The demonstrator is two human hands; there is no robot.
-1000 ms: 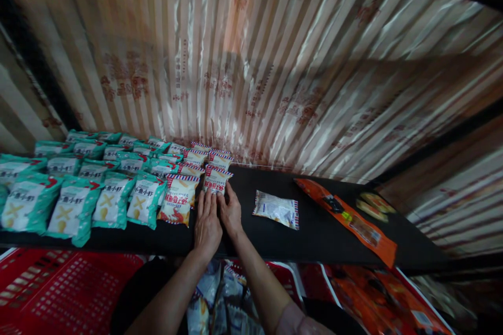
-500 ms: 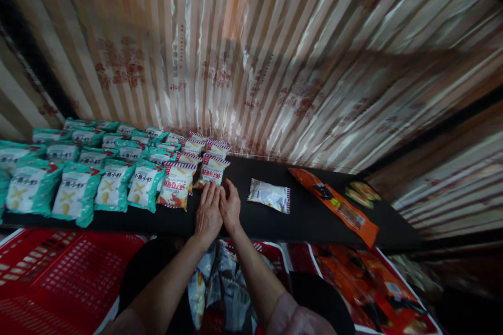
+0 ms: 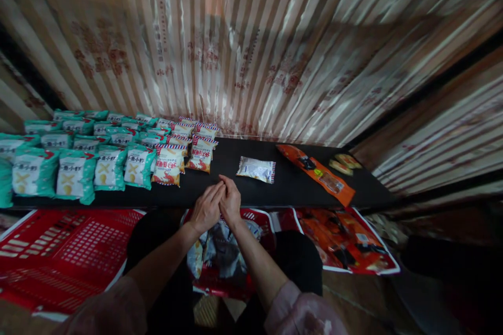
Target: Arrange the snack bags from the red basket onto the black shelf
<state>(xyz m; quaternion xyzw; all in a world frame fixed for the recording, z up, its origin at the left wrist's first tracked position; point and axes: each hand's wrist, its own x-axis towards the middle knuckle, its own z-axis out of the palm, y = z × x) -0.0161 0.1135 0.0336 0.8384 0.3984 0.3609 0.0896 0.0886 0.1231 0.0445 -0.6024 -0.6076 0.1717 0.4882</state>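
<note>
My left hand (image 3: 207, 208) and my right hand (image 3: 230, 200) meet above the front edge of a black shelf (image 3: 259, 194). Their fingers are stretched out and touch each other, and I see nothing held in them. Just beyond my fingers stands a white-and-orange snack packet (image 3: 200, 154) with a striped top edge, apart from both hands. Left of it stands a similar snack packet (image 3: 167, 164), with more of the same behind. To the right, a silvery snack packet (image 3: 256, 169) lies flat.
Rows of teal snack packets (image 3: 109, 166) fill the shelf's left side. A long orange packet (image 3: 317, 172) and small yellowish pieces (image 3: 346, 163) lie farther right. Below are a red basket (image 3: 90, 241), a basket of silvery packets (image 3: 226, 251) and a tray of orange packets (image 3: 341, 238). Striped curtain (image 3: 236, 63) hangs behind.
My hands have drawn back from the front snack packet toward the shelf's front edge and now touch each other. The view has tilted down, showing more of the baskets and floor.
</note>
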